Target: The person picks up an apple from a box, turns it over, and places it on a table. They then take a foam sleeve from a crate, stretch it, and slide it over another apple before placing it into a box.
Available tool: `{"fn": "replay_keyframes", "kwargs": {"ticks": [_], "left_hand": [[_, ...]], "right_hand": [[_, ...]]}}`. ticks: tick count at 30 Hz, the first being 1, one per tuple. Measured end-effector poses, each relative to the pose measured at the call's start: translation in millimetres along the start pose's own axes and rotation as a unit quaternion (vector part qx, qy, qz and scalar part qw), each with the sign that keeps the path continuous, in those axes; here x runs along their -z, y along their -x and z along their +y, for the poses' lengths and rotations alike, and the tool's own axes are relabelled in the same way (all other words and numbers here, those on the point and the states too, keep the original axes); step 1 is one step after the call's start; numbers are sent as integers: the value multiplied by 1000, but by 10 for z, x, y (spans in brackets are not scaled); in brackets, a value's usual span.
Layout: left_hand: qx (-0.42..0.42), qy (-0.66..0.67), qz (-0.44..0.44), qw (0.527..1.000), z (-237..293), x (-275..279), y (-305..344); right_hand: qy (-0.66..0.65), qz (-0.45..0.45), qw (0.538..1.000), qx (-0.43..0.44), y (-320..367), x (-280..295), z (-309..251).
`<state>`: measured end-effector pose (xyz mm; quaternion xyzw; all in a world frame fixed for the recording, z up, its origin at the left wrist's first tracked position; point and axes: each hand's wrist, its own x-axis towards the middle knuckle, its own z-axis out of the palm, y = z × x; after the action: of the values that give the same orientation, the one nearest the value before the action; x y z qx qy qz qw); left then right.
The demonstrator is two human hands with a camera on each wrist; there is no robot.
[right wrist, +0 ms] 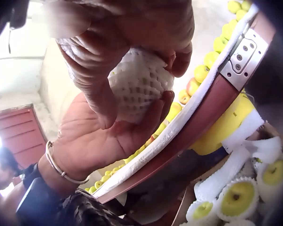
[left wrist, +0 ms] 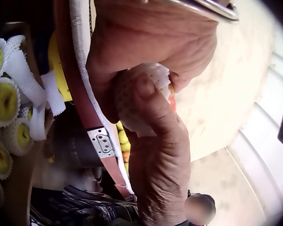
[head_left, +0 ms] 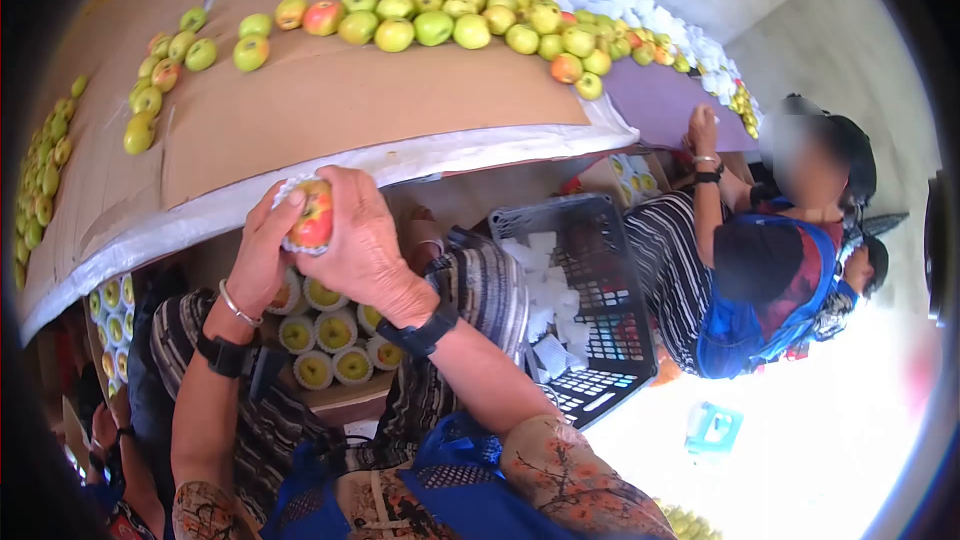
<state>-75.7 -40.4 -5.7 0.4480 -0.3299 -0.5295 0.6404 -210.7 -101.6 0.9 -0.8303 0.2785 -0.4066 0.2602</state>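
Observation:
A red and yellow apple in a white foam net sleeve is held up in front of the table edge, between both hands. My left hand, with a bracelet at its wrist, curls round the apple from the left, its thumb over the front. From the other side my right hand grips the same apple; its thumb lies on the white net in the left wrist view. Most of the fruit's skin is hidden there. Below the hands sits a box of netted yellow-green apples, their tops showing.
Loose apples lie on the cardboard-covered table, whose white-wrapped edge runs before me. A black plastic crate of white foam nets stands to the right. Beyond it sits another person in a striped garment.

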Motion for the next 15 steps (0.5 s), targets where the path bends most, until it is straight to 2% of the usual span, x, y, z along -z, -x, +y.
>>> {"fn": "replay_keyframes", "kwargs": {"ticks": [2,9,15], "left_hand": [[-2,-33,11,999,21,-62,9],[24,20,11,999,-168,27,-4],[21,6,-23,1000,-109,58,-24]], "right_hand": [[3,6,1000,-10,30,-7,-4],[-35,12,998,-51,97,-51,-5],[-58,24,996,-63,99,-135,40]]}}
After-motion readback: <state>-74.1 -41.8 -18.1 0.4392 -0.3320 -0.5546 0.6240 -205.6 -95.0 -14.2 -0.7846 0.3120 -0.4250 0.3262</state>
